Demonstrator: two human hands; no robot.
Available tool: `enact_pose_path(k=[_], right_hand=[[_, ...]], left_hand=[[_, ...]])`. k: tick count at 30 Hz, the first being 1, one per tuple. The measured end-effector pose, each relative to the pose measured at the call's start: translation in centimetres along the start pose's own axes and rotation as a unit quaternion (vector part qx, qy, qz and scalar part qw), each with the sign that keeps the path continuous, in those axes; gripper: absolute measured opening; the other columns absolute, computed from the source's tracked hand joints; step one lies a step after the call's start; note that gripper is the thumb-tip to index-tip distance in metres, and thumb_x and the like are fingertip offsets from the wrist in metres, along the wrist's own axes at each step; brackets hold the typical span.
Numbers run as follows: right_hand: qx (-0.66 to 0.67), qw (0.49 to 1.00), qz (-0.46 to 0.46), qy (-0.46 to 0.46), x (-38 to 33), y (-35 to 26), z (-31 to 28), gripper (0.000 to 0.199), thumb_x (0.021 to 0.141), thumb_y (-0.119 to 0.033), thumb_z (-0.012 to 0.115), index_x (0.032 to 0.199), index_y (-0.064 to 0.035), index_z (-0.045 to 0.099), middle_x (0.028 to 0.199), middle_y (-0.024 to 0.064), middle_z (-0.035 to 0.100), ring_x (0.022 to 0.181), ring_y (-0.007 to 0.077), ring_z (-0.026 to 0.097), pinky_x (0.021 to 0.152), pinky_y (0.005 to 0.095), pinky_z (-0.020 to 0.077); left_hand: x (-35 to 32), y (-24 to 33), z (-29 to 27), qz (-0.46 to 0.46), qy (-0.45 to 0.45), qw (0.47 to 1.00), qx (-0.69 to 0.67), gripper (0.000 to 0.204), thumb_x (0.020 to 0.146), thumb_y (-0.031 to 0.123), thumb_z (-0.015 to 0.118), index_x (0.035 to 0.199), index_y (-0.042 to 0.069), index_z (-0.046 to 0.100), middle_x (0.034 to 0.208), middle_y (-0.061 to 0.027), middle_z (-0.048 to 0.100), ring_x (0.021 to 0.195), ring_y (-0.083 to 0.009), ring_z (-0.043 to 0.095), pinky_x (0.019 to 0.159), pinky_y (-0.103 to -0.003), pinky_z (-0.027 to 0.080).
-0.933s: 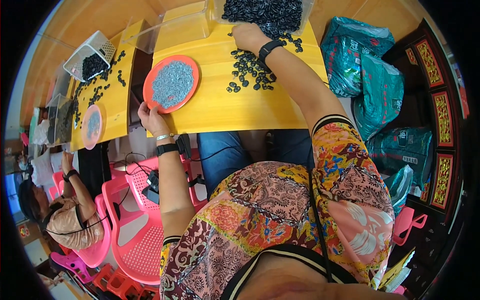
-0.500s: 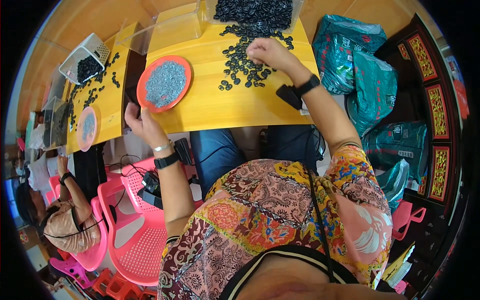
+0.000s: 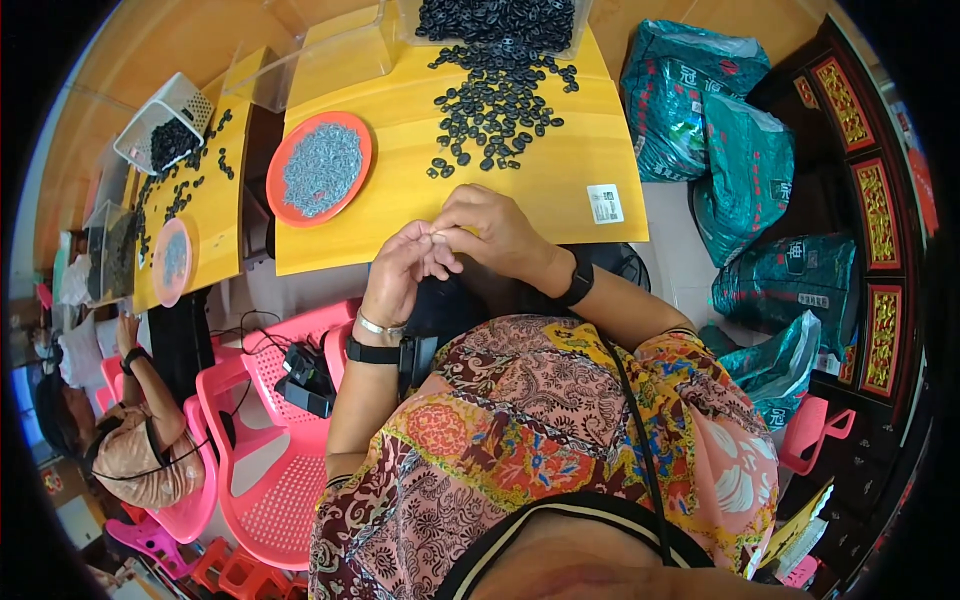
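Here the left hand point(image 3: 400, 268) and the right hand point(image 3: 493, 232) meet fingertip to fingertip just over the near edge of the yellow wooden tabletop point(image 3: 560, 180); both are curled and pinched together, but whatever small piece sits between the fingers is too tiny to make out. Beyond the hands lies a loose scatter of small black ring-shaped parts point(image 3: 495, 105), spilling from a clear plastic bin point(image 3: 500, 20) at the far edge. To the left rests a round orange plastic plate of small grey pieces point(image 3: 319, 167). Green plastic sacks point(image 3: 700, 90) stand right of the table, and a pink plastic chair point(image 3: 270, 450) stands below left.
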State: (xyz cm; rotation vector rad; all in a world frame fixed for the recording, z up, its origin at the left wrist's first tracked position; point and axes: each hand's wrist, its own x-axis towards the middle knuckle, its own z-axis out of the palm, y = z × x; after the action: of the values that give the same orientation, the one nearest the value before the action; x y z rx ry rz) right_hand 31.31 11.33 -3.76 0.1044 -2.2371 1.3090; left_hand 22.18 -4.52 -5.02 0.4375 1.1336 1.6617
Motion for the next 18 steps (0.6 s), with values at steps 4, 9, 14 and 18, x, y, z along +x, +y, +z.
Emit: enact_pose_path(k=[4,9,14,18], right_hand=[[0.110,0.992,0.046,-0.049,-0.3,-0.1,0.4,0.007,0.078,-0.010,0.063,0.079,-0.0040,0.066,0.072,0.0073,0.055,0.068,0.0189,0.058,0.061,0.0295,0.0453],[0.166,0.972,0.090,-0.136,-0.4,0.6,0.1,0.008,0.079,-0.010,0.066,0.084,-0.0031,0.067,0.079,0.0050,0.057,0.073,0.0134,0.055,0.065,0.0254,0.0434],[0.227,0.947,0.107,-0.199,-0.1,1.0,-0.2,0.011,0.078,-0.013,0.066,0.078,-0.0015,0.065,0.072,0.0050,0.052,0.067,0.0128,0.056,0.061,0.0249,0.0435],[0.185,0.949,0.099,-0.234,0.7,1.2,-0.6,0.014,0.078,-0.015,0.067,0.078,-0.0017,0.066,0.071,0.0053,0.055,0.070,0.0125,0.058,0.062,0.0258,0.0436]], left_hand=[[-0.4,-0.5,-0.7,-0.013,-0.088,0.991,-0.097,0.021,0.089,0.020,0.051,0.095,0.000,0.053,0.077,-0.0094,0.059,0.071,-0.0203,0.061,0.063,-0.025,0.047],[-1.1,-0.9,-0.6,-0.045,-0.105,0.986,-0.118,0.023,0.089,0.021,0.052,0.097,0.000,0.053,0.074,-0.0083,0.057,0.070,-0.0208,0.061,0.063,-0.026,0.048],[-1.1,-1.6,-0.7,-0.057,-0.126,0.981,-0.134,0.023,0.088,0.020,0.052,0.099,0.000,0.052,0.071,-0.0071,0.055,0.067,-0.0199,0.060,0.061,-0.028,0.048],[-1.0,-2.0,-1.1,-0.076,-0.101,0.980,-0.150,0.019,0.088,0.018,0.052,0.096,0.001,0.053,0.067,-0.0058,0.052,0.062,-0.0185,0.056,0.060,-0.028,0.048]])
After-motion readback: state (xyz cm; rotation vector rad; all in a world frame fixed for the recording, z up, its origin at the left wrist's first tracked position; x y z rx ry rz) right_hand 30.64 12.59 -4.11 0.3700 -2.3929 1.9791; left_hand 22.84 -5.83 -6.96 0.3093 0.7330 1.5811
